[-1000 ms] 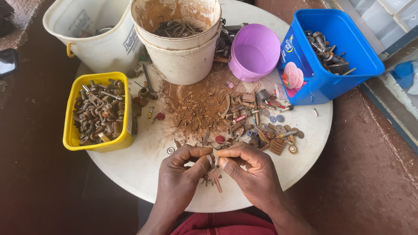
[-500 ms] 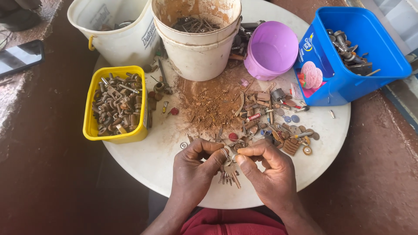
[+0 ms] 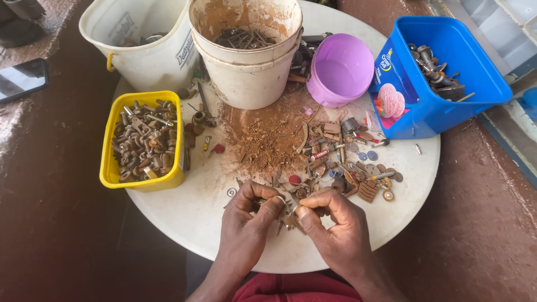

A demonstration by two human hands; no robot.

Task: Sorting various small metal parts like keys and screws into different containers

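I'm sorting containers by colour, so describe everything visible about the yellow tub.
The yellow tub is a rectangular, open-topped container that looks like plastic. It sits upright at the left edge of the round white table, slightly overhanging the rim. It is nearly full of rusty bolts and nuts. Neither hand touches it.

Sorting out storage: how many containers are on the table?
5: white bucket far left, white bucket centre, purple tub, blue tub right, yellow tub left.

You have a round white table (image 3: 224, 235) carrying a yellow tub (image 3: 142, 180), two white buckets (image 3: 249, 72), a purple bowl (image 3: 341, 70), a blue tub (image 3: 442, 106), rust dust (image 3: 263, 142) and loose scrap (image 3: 347, 162).
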